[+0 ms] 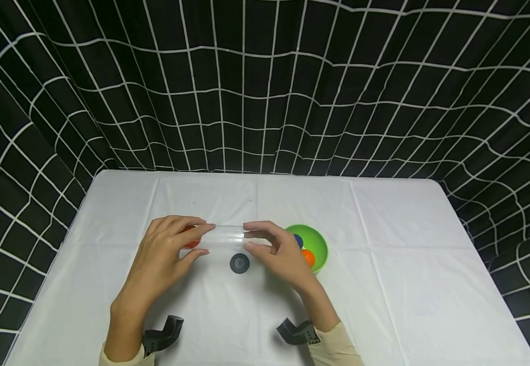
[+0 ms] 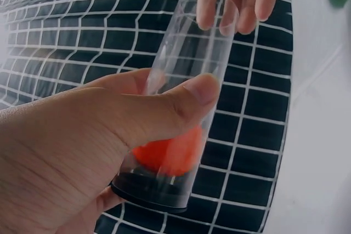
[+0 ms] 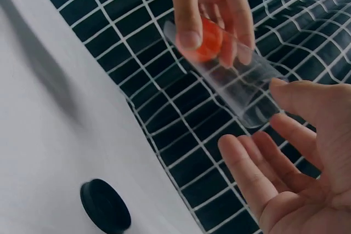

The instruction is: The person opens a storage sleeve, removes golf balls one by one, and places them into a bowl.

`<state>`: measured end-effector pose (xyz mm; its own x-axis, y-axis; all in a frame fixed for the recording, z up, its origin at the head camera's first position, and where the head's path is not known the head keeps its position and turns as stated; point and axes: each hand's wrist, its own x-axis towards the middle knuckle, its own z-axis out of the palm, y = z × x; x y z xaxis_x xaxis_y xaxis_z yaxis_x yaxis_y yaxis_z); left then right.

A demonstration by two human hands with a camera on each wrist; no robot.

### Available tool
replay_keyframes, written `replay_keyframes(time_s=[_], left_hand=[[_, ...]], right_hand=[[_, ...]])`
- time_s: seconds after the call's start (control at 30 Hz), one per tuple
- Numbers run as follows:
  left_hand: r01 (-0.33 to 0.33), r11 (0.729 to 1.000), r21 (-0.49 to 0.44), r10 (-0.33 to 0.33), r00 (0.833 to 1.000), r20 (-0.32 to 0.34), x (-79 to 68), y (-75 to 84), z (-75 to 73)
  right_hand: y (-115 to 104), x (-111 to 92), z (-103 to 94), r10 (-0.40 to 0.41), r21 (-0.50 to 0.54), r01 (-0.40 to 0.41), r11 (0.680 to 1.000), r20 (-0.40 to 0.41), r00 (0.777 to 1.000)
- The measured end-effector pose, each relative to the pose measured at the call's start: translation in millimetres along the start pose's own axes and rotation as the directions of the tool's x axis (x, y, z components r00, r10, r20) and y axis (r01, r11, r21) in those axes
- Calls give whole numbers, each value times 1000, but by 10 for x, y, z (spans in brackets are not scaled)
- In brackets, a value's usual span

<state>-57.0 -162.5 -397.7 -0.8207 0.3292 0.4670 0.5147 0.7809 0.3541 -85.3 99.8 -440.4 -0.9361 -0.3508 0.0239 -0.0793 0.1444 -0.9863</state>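
A clear tube (image 1: 229,237) lies sideways between the hands, raised off the table. The left hand (image 1: 166,249) grips it near its black-capped end, thumb on one side and fingers on the other. Inside, close to that end, sits an orange-red ball (image 2: 170,152), partly covered by the left hand in the head view. At the tube's other end is the right hand (image 1: 276,251), its fingertips right at the rim and its fingers loosely spread (image 3: 258,163). A round black cap (image 1: 239,263) rests on the table just below the tube.
A green bowl (image 1: 322,249) stands beside the right hand, holding an orange ball (image 1: 308,257) and a blue ball (image 1: 298,241). White cloth covers the table (image 1: 407,284). Black curtain with white netting (image 1: 265,101) rises behind and at the sides. Both wrists carry black mounts (image 1: 166,333).
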Motion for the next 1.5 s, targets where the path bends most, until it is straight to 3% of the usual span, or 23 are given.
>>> replay_keyframes(time_s=[0.53,0.73,1.0,1.27,1.5], left_hand=[[27,999,24,-27,1000,13,-21,-16,-41],[17,999,36,-18,1000,12,-22,-21,-41],[54,998,22,-54,998,14,-23,-23,-59],[67,998,5,-67,998,5,5,-37,-60],[83,997,2,-83,997,2,-12,-48,-49]], right_hand=[[24,13,21,20,-5,-21,1000,-13,1000],[27,6,7,-1,-37,1,999,-2,1000],[21,17,-26,-17,-56,15,998,-30,999],[-9,-5,-160,33,-41,-37,998,-83,996],[-53,-54,-350,20,-51,-28,998,-156,988]])
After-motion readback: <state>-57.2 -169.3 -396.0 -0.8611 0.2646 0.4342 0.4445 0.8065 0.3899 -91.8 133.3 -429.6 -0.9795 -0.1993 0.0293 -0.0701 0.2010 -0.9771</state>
